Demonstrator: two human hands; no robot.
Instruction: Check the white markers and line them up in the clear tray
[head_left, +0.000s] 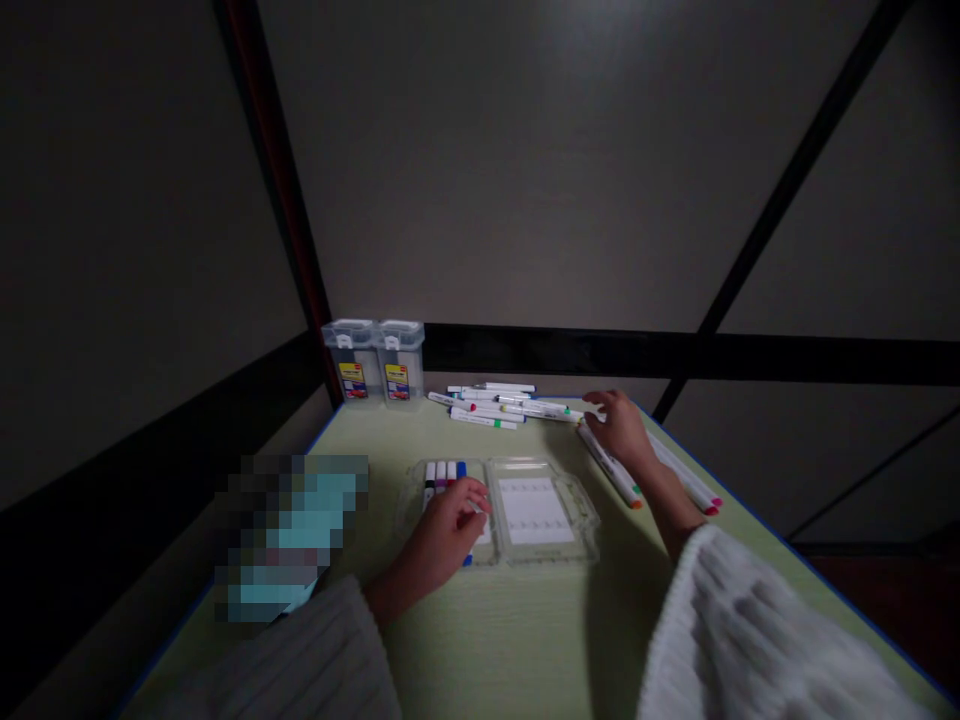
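An opened clear plastic case [585, 500] lies in the middle of the table. Its left half holds several markers [441, 472] with black, purple, red and blue ends, and a white card [536, 510] fills much of the right half. My left hand [454, 518] hovers over the left half, fingers curled but apart, covering part of the markers. At the back right, my right hand [616, 428] has its fingers spread beside a heap of white markers [510, 405]. Nothing shows between the fingers of either hand. Below the right hand lie markers with orange and green ends [615, 475].
Two lidded clear boxes [401, 370] with yellow labels stand at the back left of the green table [510, 640]. A blurred turquoise object [300, 530] is at the left edge. Long markers with pink ends [690, 480] lie along the right edge.
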